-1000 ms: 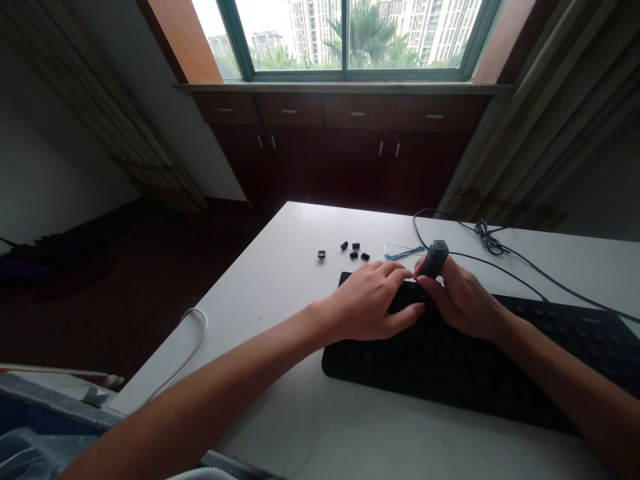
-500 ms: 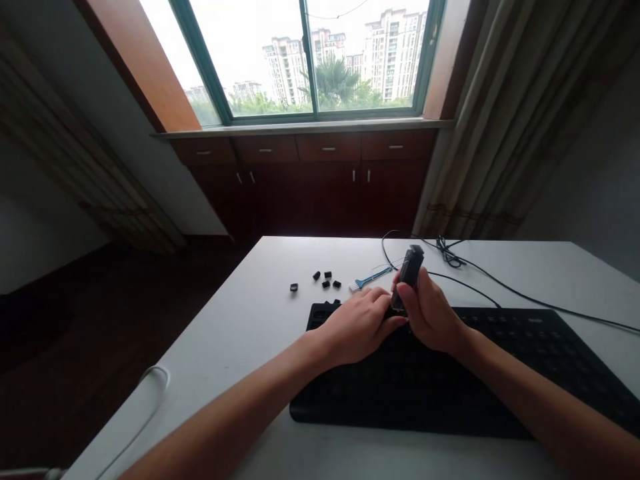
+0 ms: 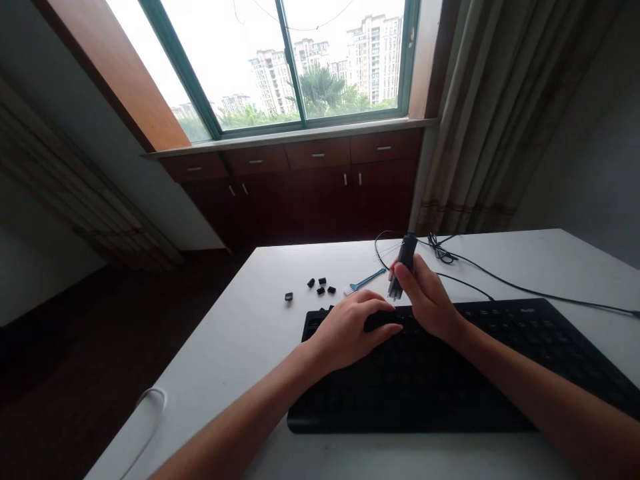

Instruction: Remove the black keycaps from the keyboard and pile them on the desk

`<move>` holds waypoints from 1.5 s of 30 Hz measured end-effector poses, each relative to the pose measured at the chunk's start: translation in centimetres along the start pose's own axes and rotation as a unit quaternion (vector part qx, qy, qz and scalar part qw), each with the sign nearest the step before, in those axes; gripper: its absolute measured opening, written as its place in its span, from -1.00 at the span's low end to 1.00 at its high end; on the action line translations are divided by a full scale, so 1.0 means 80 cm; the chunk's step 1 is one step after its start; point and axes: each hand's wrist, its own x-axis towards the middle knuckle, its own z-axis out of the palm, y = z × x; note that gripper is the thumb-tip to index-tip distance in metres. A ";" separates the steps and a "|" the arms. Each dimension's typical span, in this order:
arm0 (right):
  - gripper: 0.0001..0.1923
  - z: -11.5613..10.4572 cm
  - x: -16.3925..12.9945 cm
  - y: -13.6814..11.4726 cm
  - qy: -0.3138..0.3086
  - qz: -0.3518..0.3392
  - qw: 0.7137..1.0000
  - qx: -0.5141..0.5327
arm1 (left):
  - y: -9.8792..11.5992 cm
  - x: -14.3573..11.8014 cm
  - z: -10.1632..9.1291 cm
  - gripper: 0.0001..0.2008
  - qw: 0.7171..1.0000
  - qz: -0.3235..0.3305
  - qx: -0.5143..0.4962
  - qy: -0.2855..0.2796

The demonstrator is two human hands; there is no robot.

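Note:
A black keyboard (image 3: 500,373) lies on the white table (image 3: 250,347). My left hand (image 3: 350,330) rests flat on the keyboard's far left corner, fingers spread over the keys. My right hand (image 3: 430,300) grips a slim black keycap puller (image 3: 403,267), held upright just above the keys beside my left fingertips. Several loose black keycaps (image 3: 320,287) lie on the table beyond the keyboard's left end, with one more keycap (image 3: 289,297) set apart further left.
A small blue brush (image 3: 365,280) lies between the keycaps and the puller. The keyboard's black cable (image 3: 500,280) runs across the far right of the table. A white cable (image 3: 145,413) hangs off the near left edge. Dark cabinets and a window stand behind.
The view has tilted up and shifted. My right hand has lifted the puller slightly off the keys and tilted it more upright. My left hand has stayed on the keyboard's corner.

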 end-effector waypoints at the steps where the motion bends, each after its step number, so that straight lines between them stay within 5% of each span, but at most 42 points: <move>1: -0.73 0.000 0.000 0.000 0.010 0.004 1.000 0.007 | -0.001 0.000 0.000 -0.72 1.000 0.004 -0.008 0.010; 10: -0.72 0.000 0.000 -0.001 -0.016 0.005 1.000 -0.005 | -0.024 -0.008 -0.021 -0.81 0.999 -0.023 -0.007 0.038; 14: -0.77 -0.002 0.000 -0.004 -0.070 -0.031 0.995 -0.065 | -0.036 -0.008 -0.027 -0.79 0.996 -0.059 -0.008 0.061; 20: -0.84 -0.010 -0.004 -0.007 -0.150 -0.065 0.980 -0.115 | -0.028 -0.010 -0.023 -0.77 0.997 -0.021 0.016 0.066; 33: -0.91 -0.011 -0.006 -0.007 -0.209 -0.119 0.963 -0.122 | -0.026 -0.014 -0.015 -0.73 0.999 0.027 0.013 0.026; 45: -0.89 -0.008 -0.006 -0.005 -0.194 -0.169 0.953 -0.160 | -0.029 -0.014 -0.015 -0.73 0.999 0.027 0.006 0.017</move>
